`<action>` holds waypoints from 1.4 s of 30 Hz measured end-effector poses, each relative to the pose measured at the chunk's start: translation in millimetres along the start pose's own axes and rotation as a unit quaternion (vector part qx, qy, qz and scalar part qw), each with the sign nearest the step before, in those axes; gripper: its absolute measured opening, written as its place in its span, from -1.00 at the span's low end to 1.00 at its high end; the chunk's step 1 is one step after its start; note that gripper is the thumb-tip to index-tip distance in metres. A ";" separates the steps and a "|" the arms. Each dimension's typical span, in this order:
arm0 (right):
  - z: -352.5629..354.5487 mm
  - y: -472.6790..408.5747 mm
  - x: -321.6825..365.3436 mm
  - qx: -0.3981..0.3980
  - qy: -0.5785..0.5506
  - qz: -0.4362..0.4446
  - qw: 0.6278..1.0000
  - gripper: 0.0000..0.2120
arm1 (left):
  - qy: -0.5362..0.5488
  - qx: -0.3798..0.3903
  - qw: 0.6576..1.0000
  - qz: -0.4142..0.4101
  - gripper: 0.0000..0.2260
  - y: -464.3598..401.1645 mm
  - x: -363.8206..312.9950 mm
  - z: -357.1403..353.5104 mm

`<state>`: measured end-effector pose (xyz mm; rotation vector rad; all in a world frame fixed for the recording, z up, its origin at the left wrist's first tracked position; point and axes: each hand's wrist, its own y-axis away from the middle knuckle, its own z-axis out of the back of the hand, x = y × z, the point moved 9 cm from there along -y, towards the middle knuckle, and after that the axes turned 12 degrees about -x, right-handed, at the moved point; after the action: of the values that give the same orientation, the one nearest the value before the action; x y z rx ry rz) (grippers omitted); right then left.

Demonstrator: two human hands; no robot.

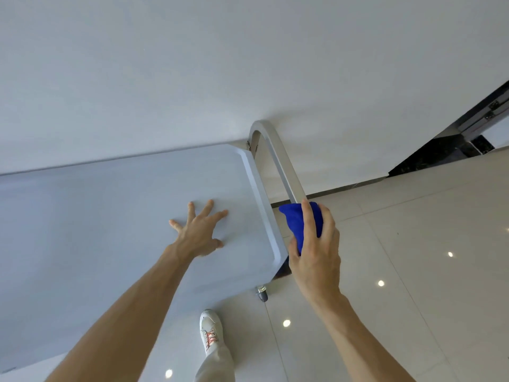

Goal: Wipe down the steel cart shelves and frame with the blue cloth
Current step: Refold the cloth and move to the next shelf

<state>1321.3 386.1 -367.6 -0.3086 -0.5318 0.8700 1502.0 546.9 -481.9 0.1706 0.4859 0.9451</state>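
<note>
The steel cart's top shelf (110,216) fills the left half of the head view, pushed against a white wall. Its curved handle bar (278,155) arches over the shelf's right end. My left hand (201,230) lies flat on the shelf with its fingers spread, near the right rim. My right hand (316,252) grips the blue cloth (297,221), which is wrapped around the near part of the handle bar. One grey caster (261,293) shows under the cart's near right corner.
Glossy pale floor tiles (399,271) spread to the right and in front. My white shoe (210,332) stands close to the caster. A dark door frame (454,139) and threshold sit at the far right. The white wall (192,64) backs the cart.
</note>
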 end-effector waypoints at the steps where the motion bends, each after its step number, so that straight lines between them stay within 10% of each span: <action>1: 1.4 10.7 -3.3 0.008 -0.010 -0.004 1.000 -0.26 | -0.009 -0.033 0.999 -0.016 -0.37 7.8 -0.8 1.0; 10: 39.0 94.3 -53.4 0.062 -0.167 -0.143 0.973 -0.37 | 0.194 -0.202 0.958 -0.056 -0.70 125.6 -15.4 -12.4; 17: 80.6 81.9 47.5 -0.067 -0.086 0.173 0.979 -0.36 | 0.094 -0.222 0.969 -0.058 -0.71 163.5 19.6 -6.0; 24: -34.6 113.8 55.5 0.150 -0.041 0.223 0.962 -0.66 | -0.013 -0.317 0.942 -0.110 -0.72 166.4 49.8 -22.8; 31: -41.7 107.9 50.7 -0.086 -0.205 0.132 0.966 -0.66 | -0.031 -0.412 0.896 -0.165 -0.77 172.8 53.6 -34.7; 35: -58.5 97.2 50.1 -0.079 -0.257 0.123 0.955 -0.90 | -0.072 -0.447 0.873 -0.181 -0.81 173.6 54.8 -37.6; 42: -84.4 99.6 57.2 -0.114 -0.141 0.140 0.974 -0.48 | -0.160 -0.533 0.810 -0.183 -0.73 175.6 54.1 -43.9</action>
<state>1334.8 488.6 -465.8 -0.4807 -0.8695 1.1374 1378.6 689.8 -477.1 -0.7610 -0.3680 0.6685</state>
